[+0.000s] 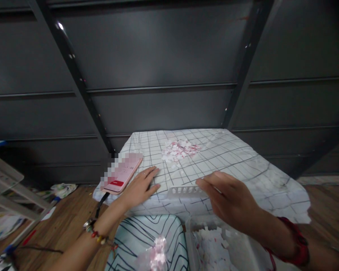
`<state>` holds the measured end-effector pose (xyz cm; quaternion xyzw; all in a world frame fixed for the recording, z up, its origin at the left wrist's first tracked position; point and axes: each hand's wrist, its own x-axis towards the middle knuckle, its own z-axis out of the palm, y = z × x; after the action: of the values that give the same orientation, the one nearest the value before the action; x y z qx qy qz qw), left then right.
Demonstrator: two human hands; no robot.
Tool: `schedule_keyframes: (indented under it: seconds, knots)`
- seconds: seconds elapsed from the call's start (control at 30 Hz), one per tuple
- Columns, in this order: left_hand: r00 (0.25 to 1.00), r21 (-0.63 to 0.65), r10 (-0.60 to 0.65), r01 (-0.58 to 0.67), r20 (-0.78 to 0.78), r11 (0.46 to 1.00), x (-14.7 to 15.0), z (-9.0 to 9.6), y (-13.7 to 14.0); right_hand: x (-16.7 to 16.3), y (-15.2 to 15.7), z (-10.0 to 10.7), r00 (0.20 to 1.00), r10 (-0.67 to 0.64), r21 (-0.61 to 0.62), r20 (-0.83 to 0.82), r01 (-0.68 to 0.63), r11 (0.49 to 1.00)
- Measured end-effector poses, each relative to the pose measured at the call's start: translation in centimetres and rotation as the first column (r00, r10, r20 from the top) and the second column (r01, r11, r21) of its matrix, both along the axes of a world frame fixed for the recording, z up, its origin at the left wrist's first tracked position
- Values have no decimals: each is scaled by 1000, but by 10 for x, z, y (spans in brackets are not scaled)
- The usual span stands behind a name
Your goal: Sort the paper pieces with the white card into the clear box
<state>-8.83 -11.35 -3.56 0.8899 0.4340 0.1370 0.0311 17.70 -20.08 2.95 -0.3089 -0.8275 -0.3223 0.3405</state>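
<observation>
My left hand (142,188) rests flat on the white checked tablecloth (214,150) near its front edge, fingers stretched out, holding nothing. Just left of it lies a pink phone (124,175), its screen lit and partly pixelated. Between the thumb and fingers of my right hand (228,194) is one end of a white slotted strip (183,191), held along the front edge of the table. What exactly the strip is I cannot tell. Farther back on the cloth spreads a loose pile of white and pink paper scraps (180,149).
Below the table's front edge are a pale green cushion (132,233) with dark lines, bearing a shiny pink plastic bag (156,254), and a clear plastic bin (190,244) of paper scraps. Dark metal panels (161,52) rise behind the table. A white rack (11,188) stands left.
</observation>
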Motion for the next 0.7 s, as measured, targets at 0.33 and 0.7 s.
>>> schedule_keyframes:
  seconds: [0.33,0.7]
  knots:
    - [1000,-24,6,-6,-11,1000,0,-1,0,10,14,10,995,-102,-36,18,102,994]
    - [986,-220,86,-117,-145,969,20,28,19,53,104,-11,997,-64,-38,-44,62,997]
